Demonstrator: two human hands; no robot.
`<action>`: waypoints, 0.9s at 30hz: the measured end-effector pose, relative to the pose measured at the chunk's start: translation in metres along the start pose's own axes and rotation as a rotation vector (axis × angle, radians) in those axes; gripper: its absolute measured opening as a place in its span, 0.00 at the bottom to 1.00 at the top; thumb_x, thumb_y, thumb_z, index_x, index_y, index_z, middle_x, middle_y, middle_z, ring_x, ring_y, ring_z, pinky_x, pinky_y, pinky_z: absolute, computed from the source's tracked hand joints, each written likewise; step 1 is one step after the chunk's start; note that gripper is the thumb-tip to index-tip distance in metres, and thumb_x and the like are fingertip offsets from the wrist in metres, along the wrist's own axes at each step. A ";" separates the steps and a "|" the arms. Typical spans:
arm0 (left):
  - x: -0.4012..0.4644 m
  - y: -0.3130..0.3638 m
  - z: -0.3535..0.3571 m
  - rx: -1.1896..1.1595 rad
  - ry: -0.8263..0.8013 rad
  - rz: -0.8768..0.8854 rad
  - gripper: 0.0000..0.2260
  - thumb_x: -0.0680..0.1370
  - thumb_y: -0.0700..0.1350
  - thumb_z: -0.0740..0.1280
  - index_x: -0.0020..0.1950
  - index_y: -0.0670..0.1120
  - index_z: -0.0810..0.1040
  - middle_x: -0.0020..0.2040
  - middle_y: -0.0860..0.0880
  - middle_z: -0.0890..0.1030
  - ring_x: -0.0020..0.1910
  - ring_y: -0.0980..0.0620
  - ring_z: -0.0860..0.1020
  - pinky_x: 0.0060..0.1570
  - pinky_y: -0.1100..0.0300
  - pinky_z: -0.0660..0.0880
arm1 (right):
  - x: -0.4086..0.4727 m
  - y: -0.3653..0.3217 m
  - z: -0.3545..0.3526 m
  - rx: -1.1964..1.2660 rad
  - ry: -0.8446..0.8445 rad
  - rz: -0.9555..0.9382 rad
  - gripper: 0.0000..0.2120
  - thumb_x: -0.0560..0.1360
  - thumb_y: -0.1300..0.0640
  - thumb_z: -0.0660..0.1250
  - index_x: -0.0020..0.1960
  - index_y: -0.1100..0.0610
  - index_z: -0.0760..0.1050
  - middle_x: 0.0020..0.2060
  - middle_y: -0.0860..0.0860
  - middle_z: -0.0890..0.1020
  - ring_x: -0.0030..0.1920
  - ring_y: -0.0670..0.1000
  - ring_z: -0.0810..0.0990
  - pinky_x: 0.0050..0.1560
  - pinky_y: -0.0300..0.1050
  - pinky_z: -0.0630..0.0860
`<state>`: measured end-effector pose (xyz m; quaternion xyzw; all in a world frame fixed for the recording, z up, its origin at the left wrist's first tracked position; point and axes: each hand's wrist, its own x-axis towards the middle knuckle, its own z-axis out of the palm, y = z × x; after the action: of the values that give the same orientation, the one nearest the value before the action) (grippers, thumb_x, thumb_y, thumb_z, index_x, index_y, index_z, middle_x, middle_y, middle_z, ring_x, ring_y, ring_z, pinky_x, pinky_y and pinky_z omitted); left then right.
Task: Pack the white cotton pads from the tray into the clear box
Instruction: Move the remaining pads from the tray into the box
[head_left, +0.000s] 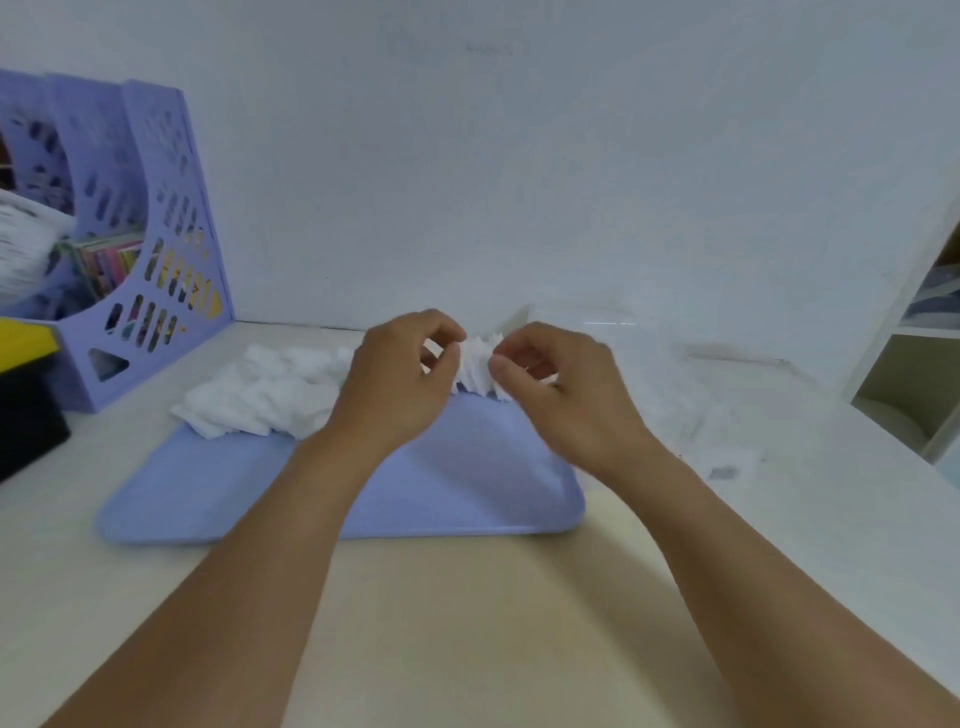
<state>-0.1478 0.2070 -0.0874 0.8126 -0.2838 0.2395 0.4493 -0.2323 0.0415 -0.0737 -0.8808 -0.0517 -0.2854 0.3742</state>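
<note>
A single head-worn camera looks forward and down over the table (467, 623), close above it (a wide-angle view). It faces the wall (519, 156) behind.

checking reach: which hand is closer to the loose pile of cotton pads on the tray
Left. The left hand sits just beside the pile of cotton pads; the right hand is farther off.

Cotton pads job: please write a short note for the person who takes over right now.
Left hand and right hand: both pinch one small stack of pads between them, above the far edge of the blue tray.
A loose pile of pads lies at the tray's far left corner.
Clear box: faint, behind the hands; contents unreadable.
Left: box the held stack, then the pile.
</note>
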 end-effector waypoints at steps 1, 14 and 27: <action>0.001 -0.009 -0.014 0.039 0.024 -0.050 0.07 0.79 0.41 0.67 0.53 0.51 0.82 0.47 0.57 0.82 0.43 0.58 0.80 0.46 0.59 0.77 | -0.005 -0.007 0.016 0.002 -0.107 0.020 0.08 0.77 0.52 0.72 0.53 0.53 0.82 0.44 0.44 0.84 0.44 0.43 0.82 0.46 0.37 0.77; -0.040 -0.124 -0.105 0.506 0.008 -0.591 0.27 0.81 0.59 0.62 0.77 0.49 0.67 0.77 0.41 0.66 0.76 0.38 0.62 0.73 0.45 0.63 | 0.026 -0.047 0.173 -0.417 -0.538 -0.060 0.29 0.80 0.45 0.64 0.79 0.45 0.61 0.74 0.51 0.68 0.71 0.61 0.66 0.67 0.58 0.70; -0.045 -0.088 -0.070 0.215 -0.094 -0.421 0.13 0.79 0.52 0.68 0.60 0.48 0.81 0.58 0.48 0.83 0.58 0.46 0.80 0.53 0.57 0.74 | 0.013 -0.030 0.107 -0.528 -0.581 -0.078 0.21 0.81 0.48 0.65 0.73 0.52 0.72 0.63 0.53 0.79 0.63 0.56 0.78 0.58 0.46 0.72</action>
<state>-0.1298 0.3169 -0.1350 0.9073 -0.1018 0.1312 0.3863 -0.1812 0.1354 -0.1072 -0.9882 -0.1138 -0.0416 0.0933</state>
